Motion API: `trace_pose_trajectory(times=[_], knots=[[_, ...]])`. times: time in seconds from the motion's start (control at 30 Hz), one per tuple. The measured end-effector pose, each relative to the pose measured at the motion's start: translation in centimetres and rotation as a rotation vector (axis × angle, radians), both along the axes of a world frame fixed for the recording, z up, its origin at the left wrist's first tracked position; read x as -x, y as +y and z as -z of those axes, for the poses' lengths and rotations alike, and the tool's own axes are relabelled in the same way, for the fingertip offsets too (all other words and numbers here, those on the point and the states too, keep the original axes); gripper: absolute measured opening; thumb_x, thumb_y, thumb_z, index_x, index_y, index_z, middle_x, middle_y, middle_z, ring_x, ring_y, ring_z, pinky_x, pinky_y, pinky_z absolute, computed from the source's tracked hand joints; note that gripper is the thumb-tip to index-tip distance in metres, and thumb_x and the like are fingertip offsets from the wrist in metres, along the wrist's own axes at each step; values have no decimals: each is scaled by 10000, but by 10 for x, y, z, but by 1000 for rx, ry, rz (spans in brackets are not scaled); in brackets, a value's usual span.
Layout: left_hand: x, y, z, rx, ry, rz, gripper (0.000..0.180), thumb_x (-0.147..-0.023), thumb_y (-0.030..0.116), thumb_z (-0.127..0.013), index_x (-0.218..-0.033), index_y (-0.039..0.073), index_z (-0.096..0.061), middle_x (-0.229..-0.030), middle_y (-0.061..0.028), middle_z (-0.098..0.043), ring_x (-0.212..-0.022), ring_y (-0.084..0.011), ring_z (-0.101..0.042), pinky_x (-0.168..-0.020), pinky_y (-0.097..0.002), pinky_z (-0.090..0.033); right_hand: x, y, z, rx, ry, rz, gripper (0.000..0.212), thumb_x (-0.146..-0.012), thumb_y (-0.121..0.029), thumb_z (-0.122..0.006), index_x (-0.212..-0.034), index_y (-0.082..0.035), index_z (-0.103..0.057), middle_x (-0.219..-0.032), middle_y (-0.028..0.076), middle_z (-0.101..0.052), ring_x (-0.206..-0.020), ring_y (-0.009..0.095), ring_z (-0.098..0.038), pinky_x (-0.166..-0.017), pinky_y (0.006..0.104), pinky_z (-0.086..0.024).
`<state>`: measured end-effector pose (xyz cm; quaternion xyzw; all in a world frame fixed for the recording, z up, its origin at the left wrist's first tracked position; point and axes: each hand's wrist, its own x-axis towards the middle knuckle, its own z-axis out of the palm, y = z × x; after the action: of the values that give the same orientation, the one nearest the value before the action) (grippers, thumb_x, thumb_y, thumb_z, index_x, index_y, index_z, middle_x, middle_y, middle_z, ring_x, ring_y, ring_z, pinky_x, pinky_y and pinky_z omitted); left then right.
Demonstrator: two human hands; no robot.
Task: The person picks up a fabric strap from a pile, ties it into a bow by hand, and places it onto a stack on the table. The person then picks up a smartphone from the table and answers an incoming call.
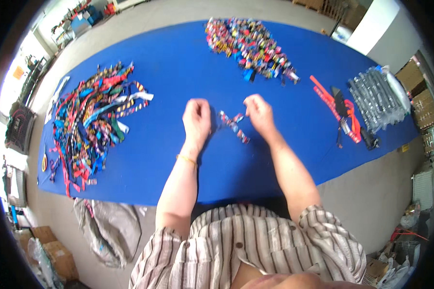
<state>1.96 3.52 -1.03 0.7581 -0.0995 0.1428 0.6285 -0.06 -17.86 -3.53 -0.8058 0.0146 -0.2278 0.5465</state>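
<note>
A patterned fabric strip [233, 123], mostly red, white and blue, is crossed over itself just above the blue table, between my two hands. My right hand [259, 113] is closed, its thumb and finger pinching one end of the strip. On the other side my left hand [196, 115] is curled shut, knuckles up. A blurred trace runs from the strip toward it, but what its fingers hold is hidden.
A heap of loose, colourful strips [89, 120] covers the table's left. Small knotted pieces [250, 45] are piled at the far middle. To the right lie red and black straps [340, 108] beside a plastic-wrapped bundle [378, 98]. Yellow-handled scissors [44, 163] rest near the left edge.
</note>
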Motion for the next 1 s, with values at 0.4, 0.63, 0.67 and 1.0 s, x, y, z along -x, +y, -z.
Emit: trace_pose_trajectory(times=[0.4,0.63,0.67,1.0], knots=[[-18,23,31,113,99,-59,123,-957,133,-660,-913,20,-642,-764,26,-596,-697,-43,-510,-639,-222,-445,11,7,1,-87,75,-26,165,-939,-199,-689,-955,-43,-639,-691,0,-618,-627,61,-573,-606,231,-486],[-7,10,29,-24,97,38,78,-916,96,-666,-907,21,-646,-745,-19,-606,-680,-79,-548,-641,-257,-476,18,16,-12,315,-79,-21,357,-805,-261,-814,-1056,-79,-638,-1035,77,-652,-903,178,-655,-772,327,-535],[-6,9,29,-24,97,38,78,-916,96,-666,-907,21,-646,-745,-19,-606,-680,-79,-548,-641,-257,-476,18,16,-11,405,-120,-26,421,-786,-284,-821,-1104,-84,-631,-1129,91,-628,-1014,227,-629,-869,369,-505],[7,0,16,-294,-83,140,41,-871,54,-643,-904,29,-637,-888,-128,-643,-792,-280,-661,-729,-372,-533,19,20,-9,736,-126,-147,690,-752,-361,-827,-1325,-89,-555,-1396,137,-519,-1325,325,-478,-1144,534,-306]])
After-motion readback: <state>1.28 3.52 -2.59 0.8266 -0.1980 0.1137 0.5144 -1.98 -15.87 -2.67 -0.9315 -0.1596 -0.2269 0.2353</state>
